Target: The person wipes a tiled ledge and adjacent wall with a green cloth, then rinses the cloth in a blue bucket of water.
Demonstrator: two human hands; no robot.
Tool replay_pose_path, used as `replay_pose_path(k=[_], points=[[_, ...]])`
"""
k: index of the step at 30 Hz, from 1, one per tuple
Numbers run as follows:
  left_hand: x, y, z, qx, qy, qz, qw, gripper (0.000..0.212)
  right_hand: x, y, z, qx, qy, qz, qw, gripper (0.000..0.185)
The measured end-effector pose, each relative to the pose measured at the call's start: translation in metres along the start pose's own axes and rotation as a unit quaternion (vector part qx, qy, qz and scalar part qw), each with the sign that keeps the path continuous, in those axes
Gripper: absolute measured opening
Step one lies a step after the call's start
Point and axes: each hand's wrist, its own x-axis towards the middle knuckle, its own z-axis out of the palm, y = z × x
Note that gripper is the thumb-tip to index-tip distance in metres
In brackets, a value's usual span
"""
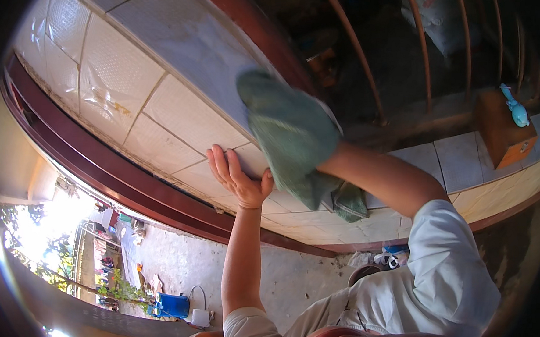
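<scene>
A green cloth (291, 131) covers my right hand (312, 139); its fingers are hidden under the fabric, and the cloth is slightly blurred. It lies over the grey tiled ledge (190, 40) beside the dark red frame of a barred opening. One end of the cloth hangs down past the ledge's edge. My left hand (240, 174) rests with spread fingers on the cream wall tiles (194, 117) just below that edge, holding nothing, close to the cloth.
On the ledge at the right sits a brown wooden box (506, 128) with a light blue figurine (514, 107) on it. Curved bars (421, 41) cross the dark opening. A dark red beam (129, 189) runs along the wall. A blue container (172, 305) stands on the concrete floor.
</scene>
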Motion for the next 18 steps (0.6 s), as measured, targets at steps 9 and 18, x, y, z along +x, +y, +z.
replay_pose_path(k=[9, 18], points=[[-0.002, -0.001, 0.001, -0.004, 0.002, 0.001, 1.000, 0.075, 0.014, -0.013, -0.016, -0.030, -0.031, -0.009, 0.999, 0.034], [0.000, 0.000, 0.001, 0.005, 0.002, 0.001, 1.000, 0.074, 0.052, -0.033, -0.031, -0.168, -0.148, 0.010, 0.975, 0.040]])
